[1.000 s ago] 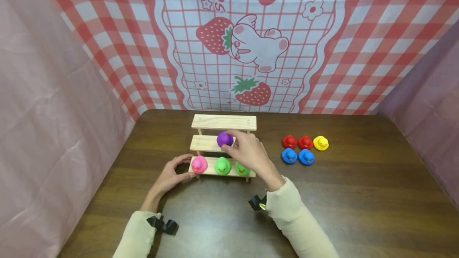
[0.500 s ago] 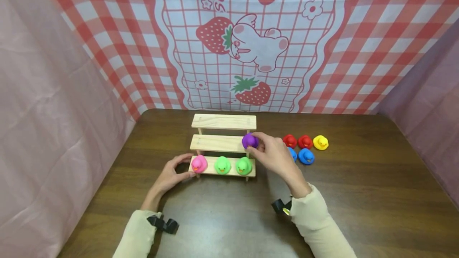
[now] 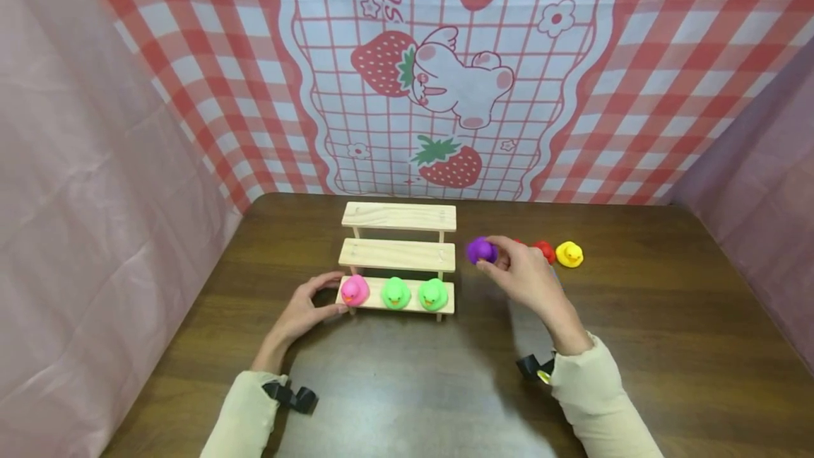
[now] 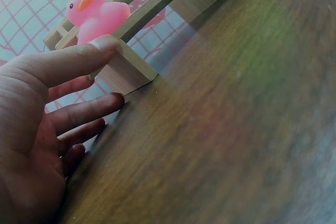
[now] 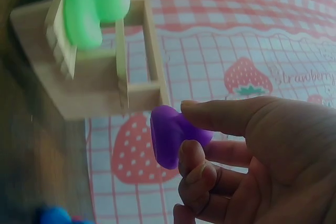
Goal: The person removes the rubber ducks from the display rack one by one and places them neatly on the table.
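Observation:
A purple rubber duck (image 3: 481, 251) is pinched between the thumb and fingers of my right hand (image 3: 531, 280), just right of a three-step wooden display stand (image 3: 396, 254). In the right wrist view, the duck (image 5: 169, 139) is held up off the stand's side. My left hand (image 3: 304, 312) holds the left end of the stand's bottom step, thumb (image 4: 103, 44) at its front corner and a finger behind. A pink duck (image 3: 354, 290) and two green ducks, one mid-step (image 3: 396, 293) and one at the right (image 3: 433, 295), sit on that step.
To the right, a yellow duck (image 3: 569, 254) and a red duck (image 3: 544, 251) stand on the brown wooden table (image 3: 661, 316). Blue ducks are mostly hidden behind my right hand. A strawberry-print checked cloth (image 3: 445, 112) hangs behind the table.
My right hand has carried the purple duck rightward from over the middle step to beyond the stand's right end. My left hand has stayed at the stand.

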The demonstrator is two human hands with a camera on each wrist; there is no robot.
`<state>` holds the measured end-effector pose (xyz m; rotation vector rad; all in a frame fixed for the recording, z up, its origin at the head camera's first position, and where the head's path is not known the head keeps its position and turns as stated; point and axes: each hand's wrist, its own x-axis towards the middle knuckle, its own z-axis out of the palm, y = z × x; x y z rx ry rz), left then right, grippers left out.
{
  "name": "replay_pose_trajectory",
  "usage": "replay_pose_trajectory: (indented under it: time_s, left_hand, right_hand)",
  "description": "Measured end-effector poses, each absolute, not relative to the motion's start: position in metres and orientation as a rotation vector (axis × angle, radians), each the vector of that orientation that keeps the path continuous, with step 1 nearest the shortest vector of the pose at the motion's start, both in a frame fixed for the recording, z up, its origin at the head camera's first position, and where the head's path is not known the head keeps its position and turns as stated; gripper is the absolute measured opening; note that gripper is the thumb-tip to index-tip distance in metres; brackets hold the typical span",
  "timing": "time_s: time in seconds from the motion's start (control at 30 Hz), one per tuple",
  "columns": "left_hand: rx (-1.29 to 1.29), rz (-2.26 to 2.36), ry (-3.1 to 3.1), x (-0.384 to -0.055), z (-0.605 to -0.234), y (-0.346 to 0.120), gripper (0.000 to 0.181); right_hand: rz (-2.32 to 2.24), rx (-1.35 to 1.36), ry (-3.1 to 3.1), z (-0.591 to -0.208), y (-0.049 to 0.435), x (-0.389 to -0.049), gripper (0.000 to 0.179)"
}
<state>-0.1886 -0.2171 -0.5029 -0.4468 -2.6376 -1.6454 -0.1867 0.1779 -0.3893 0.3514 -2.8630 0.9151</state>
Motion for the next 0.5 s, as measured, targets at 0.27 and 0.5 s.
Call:
replay_pose_trajectory:
  time_s: [0.27,0.5]
  left_hand:
    - [-0.461,-1.662,-2.628,-0.189,-0.503,-0.215,0.059]
    - [-0.445,-1.647,-2.635,-0.188,-0.502,-0.215,0.059]
  right_hand:
    - [0.834,0.298,-2.888,-0.392,0.218,-0.184,0.044]
    - [0.774,0.223,-2.9,-0.395,0.255,-0.181,0.047]
